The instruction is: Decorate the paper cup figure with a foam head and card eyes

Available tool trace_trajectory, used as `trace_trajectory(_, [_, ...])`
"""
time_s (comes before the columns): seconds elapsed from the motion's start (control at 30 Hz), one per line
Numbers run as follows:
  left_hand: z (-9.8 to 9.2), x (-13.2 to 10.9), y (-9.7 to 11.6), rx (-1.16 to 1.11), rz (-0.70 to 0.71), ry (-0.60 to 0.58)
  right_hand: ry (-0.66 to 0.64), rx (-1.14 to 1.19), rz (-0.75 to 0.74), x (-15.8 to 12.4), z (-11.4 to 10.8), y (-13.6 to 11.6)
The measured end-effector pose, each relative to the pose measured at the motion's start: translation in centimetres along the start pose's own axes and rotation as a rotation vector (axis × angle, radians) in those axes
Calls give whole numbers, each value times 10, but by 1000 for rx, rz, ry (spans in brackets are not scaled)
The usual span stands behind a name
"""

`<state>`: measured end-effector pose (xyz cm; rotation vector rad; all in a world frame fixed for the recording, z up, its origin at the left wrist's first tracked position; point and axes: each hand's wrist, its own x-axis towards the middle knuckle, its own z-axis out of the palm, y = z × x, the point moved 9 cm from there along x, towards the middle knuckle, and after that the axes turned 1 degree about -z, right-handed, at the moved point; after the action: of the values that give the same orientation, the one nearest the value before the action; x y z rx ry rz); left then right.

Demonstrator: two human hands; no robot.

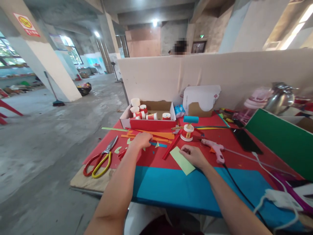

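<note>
My right hand (194, 155) pinches the upper right edge of a light green paper rectangle (182, 160) lying near the table's front. Over a pile of orange paper strips (161, 134), my left hand (141, 140) is closed with its fingers pointing down, beside a blue paper strip (160, 144); whatever is in its fingers is hidden. Small green paper scraps (118, 150) lie around it. Between and beyond my hands stands a white and red paper cup (187, 133) topped with a blue roll (191, 119). A long red strip (172, 145) leans near the cup.
Large scissors (102, 160) with red and yellow handles lie at the left. A pink glue gun (215, 148) with a trailing cord is right of my right hand. A box (153, 124) of paper cups, a black phone (246, 140) and a green board (283, 143) stand or lie farther out.
</note>
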<state>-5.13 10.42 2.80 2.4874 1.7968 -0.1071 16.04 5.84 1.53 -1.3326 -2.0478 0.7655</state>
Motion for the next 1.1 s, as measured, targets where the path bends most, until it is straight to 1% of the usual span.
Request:
trace_trajectory(0.1, [-2,4,4,14,-9,31,2,-7,-10,0,-1,-1])
trace_trajectory(0.2, [-6,6,4,9,-12,58,1,-6,-11,0,-1,0])
trace_trajectory(0.27, [-10,6,0,-5,-6,79,2,-3,-12,0,-1,0])
trace_trajectory(0.37, [-15,5,-7,-87,23,130,4,-3,-19,1,-1,1])
trace_trajectory(0.47, [-16,5,-14,-169,39,163,5,4,-21,1,0,2])
trace_trajectory(0.57, [-17,6,-16,-192,38,188,1,11,-20,0,0,3])
trace_trajectory(0.73, [-25,4,-15,-188,-9,255,-13,14,-14,0,1,2])
trace_trajectory(0.83, [-30,2,-13,-158,-36,281,-11,13,-6,0,1,3])
trace_trajectory(0.9, [-31,1,-10,-139,-30,286,-6,20,-8,-1,0,3])
trace_trajectory(1.0, [-34,-1,-6,-159,-2,292,64,114,29,-2,-5,6])
trace_trajectory(1.07, [-38,-3,-10,-172,-35,332,149,263,110,-3,-10,10])
trace_trajectory(1.1, [-40,-4,-13,-168,-68,362,159,349,155,-2,-8,10])
